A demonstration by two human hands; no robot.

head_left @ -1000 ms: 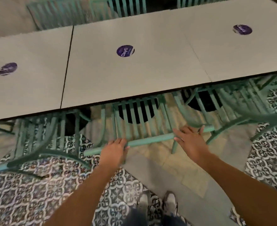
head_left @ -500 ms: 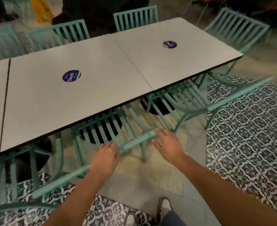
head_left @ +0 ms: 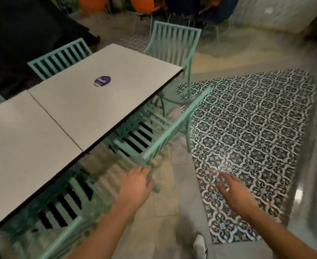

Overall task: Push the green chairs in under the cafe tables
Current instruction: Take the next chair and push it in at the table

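Note:
A row of grey cafe tables point(head_left: 83, 113) runs from the lower left to the upper middle. A green slatted chair point(head_left: 146, 139) stands partly under the far table, its top rail slanting up to the right. My left hand point(head_left: 137, 186) hovers by that rail's near end with fingers spread; whether it touches is blurred. My right hand point(head_left: 234, 191) is open in the air over the patterned floor, off any chair. Another green chair point(head_left: 64, 202) sits under the near table at the lower left.
A green chair point(head_left: 174, 45) stands at the table's far end, and two more point(head_left: 58, 58) line the far side. Patterned tile floor point(head_left: 247, 128) spreads to the right. Orange and dark seats stand at the back. My shoe point(head_left: 200, 245) shows at the bottom.
The view has swung right along the tables. Both hands have left the top rail of the chair they held and moved toward the neighbouring chair on the right.

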